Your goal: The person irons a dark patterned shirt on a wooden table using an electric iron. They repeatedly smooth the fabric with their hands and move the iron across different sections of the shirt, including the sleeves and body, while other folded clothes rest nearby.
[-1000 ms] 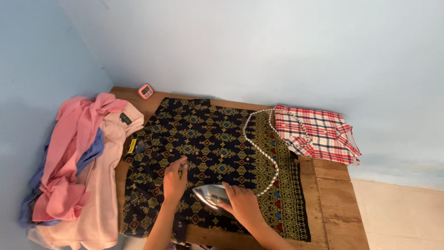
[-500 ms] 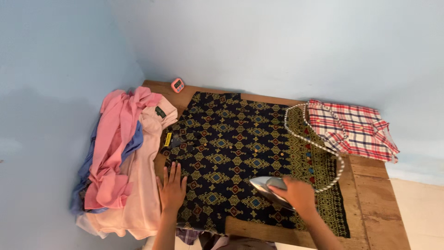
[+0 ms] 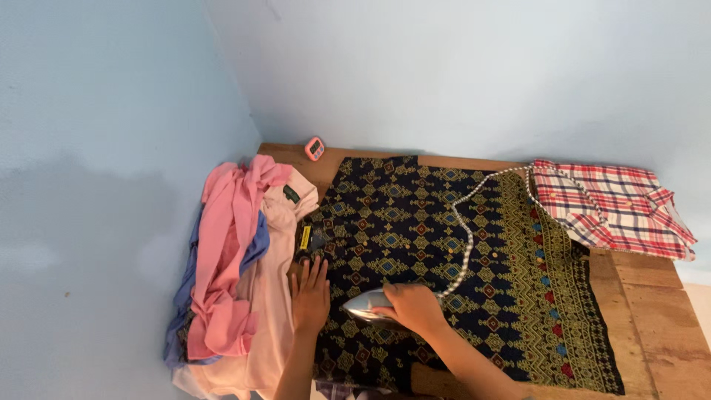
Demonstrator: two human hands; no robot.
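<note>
- My right hand point(image 3: 413, 306) is clenched around the handle of the iron point(image 3: 368, 307); soleplate sits flat on the patterned shirt point(image 3: 415, 237), near its left front edge.
- My left hand point(image 3: 310, 293) is released, palm down, fingers spread, pressing the shirt's left edge flat just beside the iron; it holds nothing.
- The two hands are close together, with the iron's nose between them.
- The shirt is dark navy with gold diamond motifs and is spread across most of the wooden table point(image 3: 652, 311); its collar end points toward the clothes pile.
- The iron's braided white cord point(image 3: 466, 230) runs from the iron up over the shirt toward the plaid shirt.
- A pile of pink and blue clothes point(image 3: 229, 274) lies on the table's left side, touching the patterned shirt.
- A folded red plaid shirt point(image 3: 615, 207) sits at the far right corner, against the wall.
- A small pink timer point(image 3: 315, 148) stands at the far edge, next to the wall.
</note>
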